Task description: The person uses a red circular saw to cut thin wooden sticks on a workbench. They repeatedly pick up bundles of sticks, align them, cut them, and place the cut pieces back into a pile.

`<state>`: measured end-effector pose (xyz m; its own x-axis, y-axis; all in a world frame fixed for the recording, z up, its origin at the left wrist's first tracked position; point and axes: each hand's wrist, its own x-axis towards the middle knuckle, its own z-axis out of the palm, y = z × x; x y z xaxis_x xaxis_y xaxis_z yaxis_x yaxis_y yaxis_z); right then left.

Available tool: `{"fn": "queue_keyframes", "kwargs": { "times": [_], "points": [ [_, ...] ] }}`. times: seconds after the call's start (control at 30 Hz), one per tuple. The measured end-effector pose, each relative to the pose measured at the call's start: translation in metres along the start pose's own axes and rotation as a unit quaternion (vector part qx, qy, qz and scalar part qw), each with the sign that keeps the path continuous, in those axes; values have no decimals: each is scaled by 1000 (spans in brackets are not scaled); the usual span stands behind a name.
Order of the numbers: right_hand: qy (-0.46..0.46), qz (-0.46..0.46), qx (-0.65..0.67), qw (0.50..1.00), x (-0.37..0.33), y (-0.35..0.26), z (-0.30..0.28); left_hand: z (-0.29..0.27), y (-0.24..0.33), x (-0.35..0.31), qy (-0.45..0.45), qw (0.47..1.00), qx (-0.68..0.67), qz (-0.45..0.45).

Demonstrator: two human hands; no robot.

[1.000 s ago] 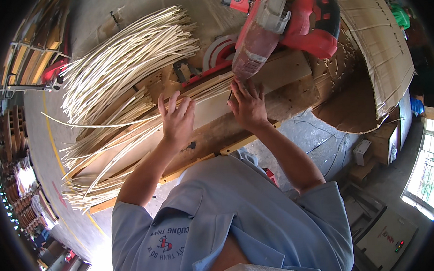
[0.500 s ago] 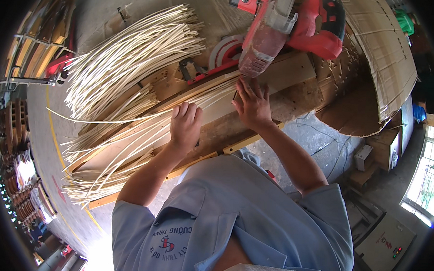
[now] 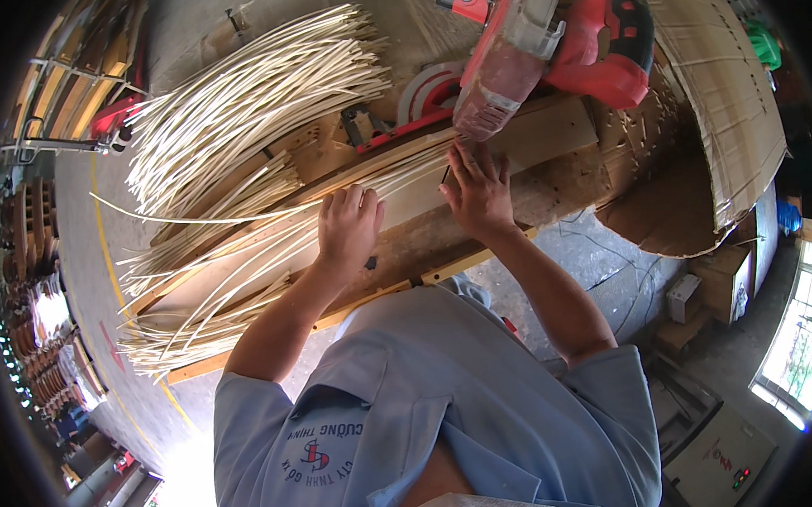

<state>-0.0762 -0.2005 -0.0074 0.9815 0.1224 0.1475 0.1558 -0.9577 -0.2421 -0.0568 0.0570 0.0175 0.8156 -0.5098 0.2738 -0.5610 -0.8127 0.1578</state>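
Note:
My left hand [image 3: 348,228] is closed over a spread of thin pale rattan-like canes [image 3: 284,235], which lie along a wooden board on the bench. My right hand [image 3: 478,195] rests flat with its fingers stretched and a little apart. Its fingertips touch the right-hand ends of the canes, close under the guard of a red and grey mitre saw [image 3: 504,86]. The guard hides the saw blade. One long cane [image 3: 145,214] sticks out far to the left of the others.
Behind the board lies a large pile of the same canes [image 3: 249,102], and more canes [image 3: 176,339] lie at the near left. To the right of the saw stands a big open cardboard box [image 3: 729,123]. Cables cross the floor [image 3: 596,262] below it.
Everything has shifted slightly to the right in view. Both hands keep nearly the same places on the canes, and the saw stays raised above them.

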Motion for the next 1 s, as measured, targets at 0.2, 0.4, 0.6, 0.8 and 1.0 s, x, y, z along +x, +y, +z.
{"fn": "queue_keyframes", "kwargs": {
  "times": [0.2,0.4,0.6,0.8,1.0],
  "points": [
    [3,-2,5,1000,1,1,-1,-2,-12,-11,-17,999,22,-23],
    [14,-9,1,1000,0,2,0,-5,-21,-2,8,998,58,28],
    [14,-6,1,1000,0,1,0,-8,-20,-3,-35,997,64,10],
    [11,-3,1,1000,-1,2,2,-11,-19,-9,-22,998,43,35],
    [3,-2,5,1000,-1,2,1,-7,-17,-15,0,998,48,47]
  ]
}}
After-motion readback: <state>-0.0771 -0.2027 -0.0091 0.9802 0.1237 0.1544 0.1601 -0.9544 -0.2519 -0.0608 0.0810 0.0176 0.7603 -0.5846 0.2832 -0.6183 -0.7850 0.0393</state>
